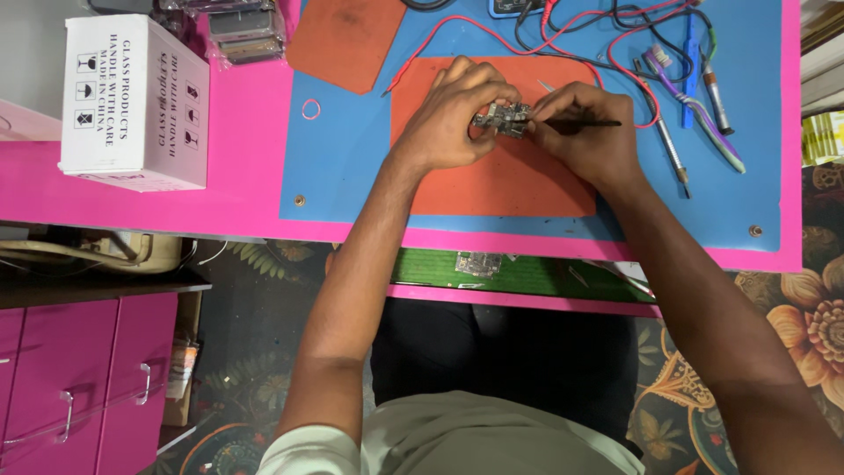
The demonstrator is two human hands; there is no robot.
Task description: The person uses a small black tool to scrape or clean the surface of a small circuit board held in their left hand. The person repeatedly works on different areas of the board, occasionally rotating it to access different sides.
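While our left hand (453, 114) pinches the small circuit board (503, 119) over the orange mat (492, 185), our right hand (585, 132) is closed around a thin dark tool (585, 124), probably tweezers, though the tip is too small to tell. We judge the work goes best with both wrists braced on the mat and the board kept level. Far and to the right lie a toothbrush (694, 105) and red wires (633, 35); a white box (132, 101) stands at the left.
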